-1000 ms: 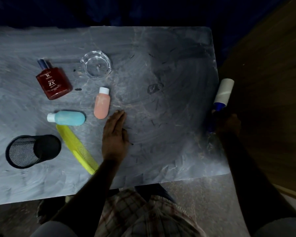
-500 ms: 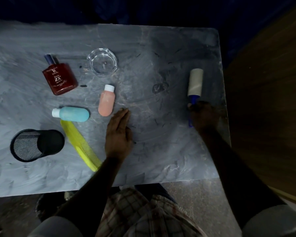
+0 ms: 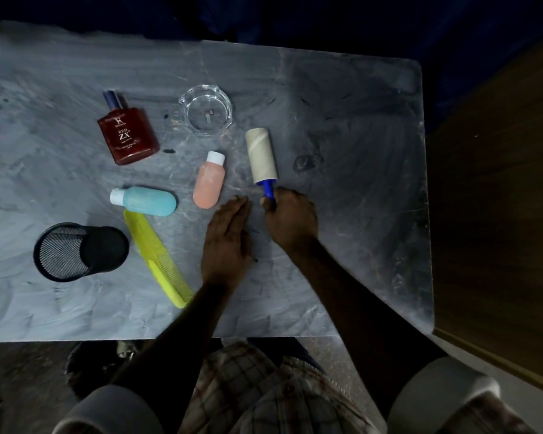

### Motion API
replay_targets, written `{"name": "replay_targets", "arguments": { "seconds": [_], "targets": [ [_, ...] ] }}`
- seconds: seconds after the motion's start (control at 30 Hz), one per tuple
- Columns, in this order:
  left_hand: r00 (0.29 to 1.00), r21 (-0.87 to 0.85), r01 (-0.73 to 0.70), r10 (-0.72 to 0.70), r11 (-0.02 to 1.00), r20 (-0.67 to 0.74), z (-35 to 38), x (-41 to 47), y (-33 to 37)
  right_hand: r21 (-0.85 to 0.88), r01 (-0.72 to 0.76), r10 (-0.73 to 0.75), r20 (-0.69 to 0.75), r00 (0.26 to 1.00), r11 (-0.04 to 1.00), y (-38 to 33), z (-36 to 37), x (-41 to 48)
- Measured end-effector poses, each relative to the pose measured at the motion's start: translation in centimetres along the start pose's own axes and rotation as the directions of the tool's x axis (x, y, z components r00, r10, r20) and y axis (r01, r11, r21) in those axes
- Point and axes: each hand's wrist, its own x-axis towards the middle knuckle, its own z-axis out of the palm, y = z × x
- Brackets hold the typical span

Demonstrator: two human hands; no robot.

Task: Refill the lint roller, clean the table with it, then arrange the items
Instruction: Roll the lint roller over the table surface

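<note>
My right hand [image 3: 290,219] grips the blue handle of the lint roller [image 3: 261,155]. Its beige roll lies on the grey marble table [image 3: 358,214], pointing away from me, just right of the pink bottle [image 3: 209,181]. Beside it, my left hand [image 3: 228,239] rests flat on the table, palm down, fingers together, holding nothing. The pink bottle lies on its side just left of its fingertips.
A red perfume bottle [image 3: 127,134] and a clear glass dish [image 3: 206,113] lie at the back. A blue bottle [image 3: 145,200], a yellow comb [image 3: 157,261] and a tipped black mesh cup [image 3: 76,250] lie to the left. Dark specks dot the table. The table's right edge meets a wooden floor [image 3: 496,198].
My right hand has carried the lint roller from past the table's right edge leftwards to the middle, beside the pink bottle. My left hand has stayed flat in place.
</note>
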Motion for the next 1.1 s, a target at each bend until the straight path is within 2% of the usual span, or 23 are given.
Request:
{"name": "replay_targets", "arguments": {
  "seconds": [0.23, 0.33, 0.6, 0.8, 1.0, 1.1],
  "targets": [
    [1.000, 0.007, -0.011, 0.011, 1.000, 0.013, 0.2, -0.1, -0.6, -0.011, 0.022, -0.022, 0.027, 0.999, 1.000, -1.1, 0.6, -0.1],
    [1.000, 0.015, -0.013, 0.013, 1.000, 0.002, 0.1, -0.2, -0.4, -0.007, -0.011, 0.011, 0.016, 1.000, 1.000, -0.2, 0.2, 0.1],
    [0.998, 0.009, -0.040, 0.041, 0.999, -0.042, -0.1, -0.1, 0.0, 0.023, -0.135, 0.137, -0.126, 0.983, 0.991, 5.1, -2.4, 1.2],
    [0.998, 0.014, -0.036, 0.037, 0.999, -0.044, -0.1, -0.1, 0.1, 0.073, -0.354, 0.360, -0.133, 0.923, 0.933, 10.8, -5.3, 1.0],
    [0.999, 0.016, -0.027, 0.027, 1.000, -0.035, 0.1, -0.1, -0.1, 0.114, -0.486, 0.497, -0.114, 0.860, 0.867, 16.8, -7.6, -0.1],
    [0.999, 0.021, -0.022, 0.023, 1.000, -0.030, 0.2, -0.2, -0.2, 0.067, -0.551, 0.555, -0.101, 0.826, 0.832, 18.9, -8.7, -0.5]
  ]
}}
